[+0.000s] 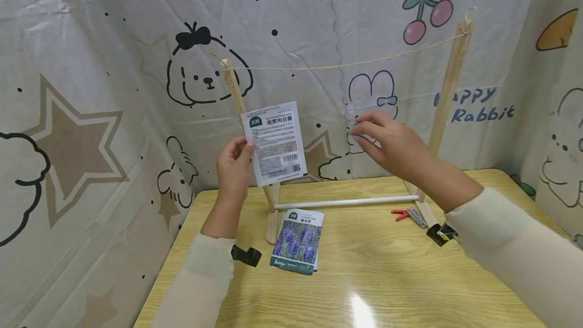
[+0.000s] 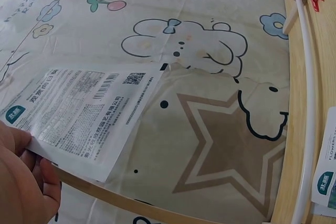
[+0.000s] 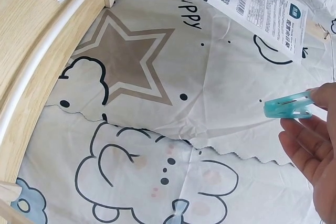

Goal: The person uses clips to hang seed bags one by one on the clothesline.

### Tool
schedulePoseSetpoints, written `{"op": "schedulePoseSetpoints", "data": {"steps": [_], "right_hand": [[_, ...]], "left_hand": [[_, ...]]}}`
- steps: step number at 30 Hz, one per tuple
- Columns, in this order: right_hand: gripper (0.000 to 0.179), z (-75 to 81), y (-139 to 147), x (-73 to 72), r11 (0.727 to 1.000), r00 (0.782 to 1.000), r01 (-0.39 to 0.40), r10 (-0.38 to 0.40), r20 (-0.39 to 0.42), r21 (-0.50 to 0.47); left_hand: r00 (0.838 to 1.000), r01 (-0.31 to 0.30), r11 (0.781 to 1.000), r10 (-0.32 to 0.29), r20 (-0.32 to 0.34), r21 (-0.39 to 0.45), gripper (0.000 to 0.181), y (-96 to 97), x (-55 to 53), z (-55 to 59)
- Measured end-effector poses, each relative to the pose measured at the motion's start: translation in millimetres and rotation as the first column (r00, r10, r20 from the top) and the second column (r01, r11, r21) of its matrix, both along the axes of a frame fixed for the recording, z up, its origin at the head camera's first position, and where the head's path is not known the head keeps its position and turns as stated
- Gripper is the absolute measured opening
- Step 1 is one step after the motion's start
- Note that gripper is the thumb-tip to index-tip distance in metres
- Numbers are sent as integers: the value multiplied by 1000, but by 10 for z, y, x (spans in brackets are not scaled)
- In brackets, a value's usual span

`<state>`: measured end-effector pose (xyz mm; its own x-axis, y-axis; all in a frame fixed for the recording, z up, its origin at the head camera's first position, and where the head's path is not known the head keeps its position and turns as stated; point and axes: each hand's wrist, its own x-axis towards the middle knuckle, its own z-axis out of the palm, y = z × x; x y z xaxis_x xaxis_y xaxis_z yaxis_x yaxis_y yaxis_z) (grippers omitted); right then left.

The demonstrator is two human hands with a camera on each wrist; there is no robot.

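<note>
My left hand (image 1: 233,168) pinches a white seed packet (image 1: 277,148) by its left edge, thumb on the front, and holds it up before the left post. Its printed back, with a barcode and QR code, faces me. Between the thumb and fingers of my right hand (image 1: 393,146) is a teal clothespin (image 3: 287,107), seen clearly in the right wrist view and mostly hidden by the fingers in the head view. Both hands are below a thin string (image 1: 319,68) tied between two wooden posts. A gap separates the clothespin from the packet.
The wooden stand has a left post (image 1: 234,87), a right post (image 1: 448,85) and a white crossbar (image 1: 346,202) low down. On the table (image 1: 364,262) lie packets with purple flowers (image 1: 297,242), a red clothespin (image 1: 400,214) and a grey clothespin (image 1: 417,218). A printed cloth hangs behind.
</note>
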<state>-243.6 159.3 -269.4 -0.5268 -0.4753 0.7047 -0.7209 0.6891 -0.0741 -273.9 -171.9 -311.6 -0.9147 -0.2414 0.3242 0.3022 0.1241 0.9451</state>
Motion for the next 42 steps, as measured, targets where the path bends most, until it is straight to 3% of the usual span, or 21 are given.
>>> {"op": "schedulePoseSetpoints", "data": {"steps": [22, 31, 42], "right_hand": [[16, 151, -44, -53, 999, 999, -30, 30, -34, -15], [17, 256, -36, -73, 997, 995, -56, 52, -84, -53], [17, 377, -42, -111, 998, 996, -45, 41, -74, -51]], "left_hand": [[1000, -7, 1000, 7, 14, 12, 24, 29, -14, 132], [1000, 3, 999, -2, -16, 33, 25, 26, -22, 165], [1000, 2, 1000, -2, -23, 27, 25, 23, -12, 209]]}}
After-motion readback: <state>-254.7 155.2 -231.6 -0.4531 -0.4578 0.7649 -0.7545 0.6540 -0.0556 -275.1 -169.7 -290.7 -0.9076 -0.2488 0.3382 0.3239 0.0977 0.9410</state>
